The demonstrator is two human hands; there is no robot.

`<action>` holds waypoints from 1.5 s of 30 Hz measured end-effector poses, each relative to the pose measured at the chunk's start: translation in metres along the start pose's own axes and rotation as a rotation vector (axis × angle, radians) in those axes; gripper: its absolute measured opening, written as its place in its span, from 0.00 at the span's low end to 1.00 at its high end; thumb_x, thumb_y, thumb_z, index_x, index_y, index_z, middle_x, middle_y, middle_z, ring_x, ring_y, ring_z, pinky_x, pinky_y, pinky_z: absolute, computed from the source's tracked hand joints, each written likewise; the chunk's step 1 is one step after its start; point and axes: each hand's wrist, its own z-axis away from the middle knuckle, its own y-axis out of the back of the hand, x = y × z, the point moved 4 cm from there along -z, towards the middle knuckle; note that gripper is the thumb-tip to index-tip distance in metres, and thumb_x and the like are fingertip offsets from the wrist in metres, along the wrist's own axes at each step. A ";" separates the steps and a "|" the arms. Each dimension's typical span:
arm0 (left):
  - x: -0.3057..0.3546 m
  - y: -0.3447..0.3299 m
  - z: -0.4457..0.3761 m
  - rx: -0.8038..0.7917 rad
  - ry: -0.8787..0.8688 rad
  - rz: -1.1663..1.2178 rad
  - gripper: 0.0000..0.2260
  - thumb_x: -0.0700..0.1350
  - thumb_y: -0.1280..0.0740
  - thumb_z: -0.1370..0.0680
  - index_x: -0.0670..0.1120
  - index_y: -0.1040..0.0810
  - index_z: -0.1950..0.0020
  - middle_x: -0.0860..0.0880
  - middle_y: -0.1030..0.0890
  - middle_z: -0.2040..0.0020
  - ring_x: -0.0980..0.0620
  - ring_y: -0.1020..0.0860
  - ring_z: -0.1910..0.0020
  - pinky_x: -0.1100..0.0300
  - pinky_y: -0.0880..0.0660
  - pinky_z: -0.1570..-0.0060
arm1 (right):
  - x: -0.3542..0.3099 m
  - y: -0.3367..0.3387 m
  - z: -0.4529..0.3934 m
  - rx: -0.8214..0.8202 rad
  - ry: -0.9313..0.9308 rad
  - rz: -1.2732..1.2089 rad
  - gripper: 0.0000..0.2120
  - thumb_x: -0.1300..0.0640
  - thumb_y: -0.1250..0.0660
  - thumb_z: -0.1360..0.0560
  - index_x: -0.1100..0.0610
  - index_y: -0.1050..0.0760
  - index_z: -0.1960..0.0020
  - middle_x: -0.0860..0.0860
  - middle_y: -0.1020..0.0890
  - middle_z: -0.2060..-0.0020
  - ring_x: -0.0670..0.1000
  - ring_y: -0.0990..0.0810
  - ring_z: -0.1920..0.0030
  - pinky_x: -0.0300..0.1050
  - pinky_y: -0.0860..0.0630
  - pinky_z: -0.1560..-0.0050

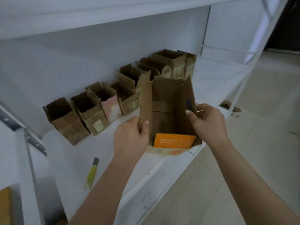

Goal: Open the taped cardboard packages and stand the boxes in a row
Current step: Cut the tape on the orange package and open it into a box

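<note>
The open cardboard box [168, 111] sits on the white shelf [211, 82], in front of the row of boxes [100, 104]. The left hand [129, 140] pinches its left flap and the right hand [209, 122] pinches its right flap. It is probably light and bendy, so hold the stiff walls.

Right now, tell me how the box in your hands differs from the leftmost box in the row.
The held box is gripped by both hands, left hand and right hand, each pinching a side flap; the leftmost box stands untouched on the white shelf. The held box looks larger and shows an orange printed panel on its near side; the leftmost box is plain brown. Both are open-topped cardboard and look empty.
</note>
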 end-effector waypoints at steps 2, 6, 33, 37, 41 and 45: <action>0.007 -0.005 -0.002 -0.004 -0.010 0.016 0.19 0.47 0.38 0.19 0.50 0.39 0.68 0.51 0.34 0.72 0.55 0.34 0.72 0.60 0.43 0.71 | 0.010 0.006 0.001 -0.044 -0.036 0.001 0.09 0.49 0.32 0.23 0.52 0.21 0.47 0.46 0.19 0.60 0.51 0.18 0.53 0.51 0.21 0.48; 0.022 -0.014 -0.005 0.026 -0.022 0.034 0.19 0.48 0.38 0.19 0.50 0.38 0.69 0.51 0.34 0.72 0.54 0.34 0.72 0.60 0.42 0.71 | 0.026 0.016 -0.001 -0.143 -0.073 0.033 0.10 0.48 0.32 0.24 0.55 0.20 0.50 0.50 0.16 0.60 0.52 0.18 0.56 0.54 0.20 0.49; 0.254 -0.247 -0.081 -0.175 0.065 0.198 0.10 0.51 0.36 0.20 0.47 0.25 0.58 0.53 0.26 0.69 0.56 0.28 0.69 0.64 0.35 0.67 | 0.209 0.214 -0.173 -0.181 -0.179 -0.012 0.06 0.62 0.33 0.23 0.52 0.22 0.53 0.52 0.16 0.65 0.54 0.16 0.62 0.57 0.18 0.52; 0.250 -0.266 -0.115 -0.197 0.085 0.207 0.12 0.51 0.36 0.20 0.46 0.25 0.61 0.49 0.24 0.68 0.51 0.23 0.65 0.59 0.30 0.65 | 0.210 0.203 -0.215 -0.206 -0.191 -0.011 0.06 0.64 0.36 0.21 0.55 0.22 0.50 0.53 0.16 0.62 0.50 0.15 0.66 0.56 0.18 0.53; 0.247 -0.288 -0.165 -0.202 0.089 0.204 0.13 0.51 0.37 0.20 0.45 0.24 0.59 0.47 0.22 0.66 0.49 0.21 0.63 0.54 0.24 0.61 | 0.204 0.191 -0.269 -0.207 -0.168 0.031 0.06 0.64 0.37 0.21 0.54 0.24 0.51 0.54 0.16 0.64 0.51 0.15 0.66 0.56 0.18 0.53; 0.250 -0.312 -0.225 -0.232 0.057 0.175 0.13 0.51 0.37 0.20 0.43 0.23 0.56 0.47 0.22 0.65 0.51 0.22 0.63 0.59 0.28 0.65 | 0.199 0.184 -0.329 -0.184 -0.171 0.049 0.07 0.63 0.37 0.21 0.53 0.24 0.53 0.55 0.16 0.65 0.52 0.15 0.65 0.57 0.18 0.52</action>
